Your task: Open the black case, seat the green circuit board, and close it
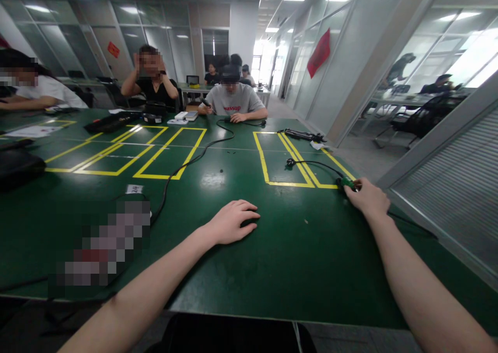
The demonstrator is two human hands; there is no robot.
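Note:
My left hand (232,222) rests palm down on the green table (295,249), fingers loosely stretched out and holding nothing. My right hand (368,197) reaches to the table's right edge and closes its fingers on a small green and brown object (349,183). A thin black cable (311,164) runs from that object back to a black plug lying inside a yellow taped rectangle (268,174).
Several yellow taped boxes (155,156) mark the tabletop. A thick black cable (187,164) crosses the middle. A black tool (301,134) lies far right. Three people sit along the far and left sides. A blurred patch (105,244) covers the near left. Glass walls stand to the right.

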